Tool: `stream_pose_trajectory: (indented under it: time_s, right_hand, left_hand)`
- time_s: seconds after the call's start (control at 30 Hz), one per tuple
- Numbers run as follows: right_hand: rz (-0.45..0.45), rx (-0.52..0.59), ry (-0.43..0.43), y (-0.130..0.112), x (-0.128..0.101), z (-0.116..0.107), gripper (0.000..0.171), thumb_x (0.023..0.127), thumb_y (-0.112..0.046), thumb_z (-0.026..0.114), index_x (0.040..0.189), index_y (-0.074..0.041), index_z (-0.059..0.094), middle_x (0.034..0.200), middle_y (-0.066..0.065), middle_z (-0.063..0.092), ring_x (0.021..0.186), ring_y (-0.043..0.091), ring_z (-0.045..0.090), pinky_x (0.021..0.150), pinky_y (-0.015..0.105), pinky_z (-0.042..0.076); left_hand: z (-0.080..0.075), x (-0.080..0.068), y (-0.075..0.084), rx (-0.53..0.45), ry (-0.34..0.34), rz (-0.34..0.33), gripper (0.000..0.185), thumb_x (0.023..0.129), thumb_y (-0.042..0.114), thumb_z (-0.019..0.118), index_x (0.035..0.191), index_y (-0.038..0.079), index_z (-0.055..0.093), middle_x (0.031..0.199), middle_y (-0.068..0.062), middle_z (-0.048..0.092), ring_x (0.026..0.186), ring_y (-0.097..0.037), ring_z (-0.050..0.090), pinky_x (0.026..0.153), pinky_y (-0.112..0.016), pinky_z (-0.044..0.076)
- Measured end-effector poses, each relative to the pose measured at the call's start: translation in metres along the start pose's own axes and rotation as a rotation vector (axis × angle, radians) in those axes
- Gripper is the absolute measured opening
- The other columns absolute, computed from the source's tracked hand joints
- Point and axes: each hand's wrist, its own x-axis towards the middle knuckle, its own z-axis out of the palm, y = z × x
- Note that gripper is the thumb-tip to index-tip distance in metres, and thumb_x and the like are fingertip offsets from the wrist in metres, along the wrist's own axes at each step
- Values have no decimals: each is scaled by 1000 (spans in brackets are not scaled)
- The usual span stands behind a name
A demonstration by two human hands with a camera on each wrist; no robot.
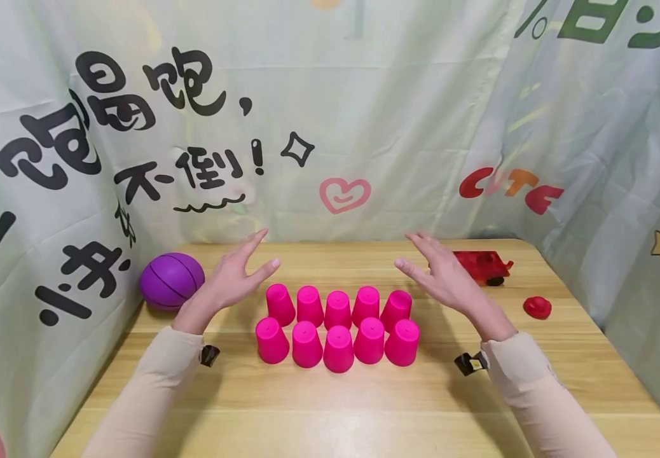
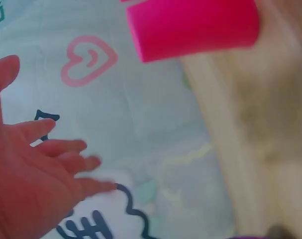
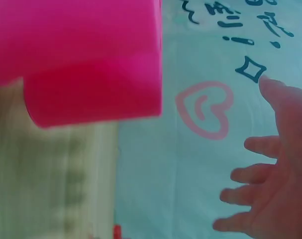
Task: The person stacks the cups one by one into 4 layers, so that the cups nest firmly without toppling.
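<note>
Two rows of upside-down bright pink cups stand on the wooden table in the head view, a back row [image 1: 338,310] and a front row [image 1: 338,350]. My left hand [image 1: 235,273] hovers at the left of the back row, fingers straight, touching nothing. On the other side my right hand [image 1: 441,273] is held up with its fingers extended and apart from the cups. In the left wrist view a pink cup [image 2: 195,27] shows beyond the spread left hand [image 2: 41,169]. The right wrist view has pink cups [image 3: 96,94] near the right hand [image 3: 280,174], which holds nothing.
A purple ball [image 1: 172,281] sits at the table's left edge, close to the left wrist. Behind the right hand lies a red toy with a black wheel [image 1: 483,267]. A small red object [image 1: 537,308] rests farther right. Printed curtains [image 1: 398,127] hang around the table [image 1: 364,420].
</note>
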Motion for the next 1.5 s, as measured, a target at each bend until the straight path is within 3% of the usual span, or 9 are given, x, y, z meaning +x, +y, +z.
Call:
stream_pose_trajectory:
  time_s: [0.13,0.23,0.33,0.6,0.77,0.87,1.13,1.5]
  right_hand:
    - [17,116,-6,-2,-9,6,74,103,-55,60,163,-16,40,166,18,41,138,45,56,113,70,44]
    - [17,190,4,-4,-15,11,66,104,-49,62,158,-14,48,158,19,53,131,45,62,109,68,48]
    - [16,261,16,-3,-20,17,60,104,-43,66,152,-10,55,150,20,61,136,43,60,111,64,49]
    - [41,346,32,7,-31,31,49,99,-30,75,140,-5,66,133,17,72,120,33,72,103,49,58]
    - [52,367,5,14,-35,37,47,97,-27,78,136,-4,69,131,19,73,116,31,73,94,24,59]
    - [55,396,-6,17,-37,39,47,95,-25,81,134,-2,69,129,19,74,114,32,74,89,15,56]
    - [65,436,-35,22,-40,44,52,92,-25,84,135,0,68,124,15,76,109,25,74,85,17,58]
    - [70,451,-47,24,-40,46,50,91,-26,85,133,-2,71,123,14,77,108,25,74,84,19,59]
  left_hand:
    - [5,-3,-5,-183,5,-6,75,102,46,66,166,25,33,160,-22,49,144,-43,53,119,-62,42]
    - [11,-6,-10,-299,-8,4,72,101,34,72,163,18,39,152,-26,56,133,-41,63,113,-57,49]
    - [17,-9,-16,-347,-24,13,70,99,26,74,160,13,44,146,-27,62,125,-40,69,110,-56,53]
    - [31,-15,-25,-324,-98,0,65,96,29,77,154,12,53,138,-21,69,123,-38,70,106,-55,56]
    - [37,-19,-28,-302,-147,-5,64,96,31,78,152,11,55,139,-19,69,126,-39,68,106,-56,56]
    - [41,-20,-32,-295,-158,-3,63,95,29,78,150,9,57,138,-18,70,126,-38,68,105,-55,57]
    - [47,-23,-38,-291,-172,-6,64,94,28,80,148,3,57,135,-17,71,126,-38,67,102,-52,59]
    - [51,-22,-42,-275,-168,-24,62,94,26,80,148,3,58,133,-14,72,125,-35,68,99,-47,60]
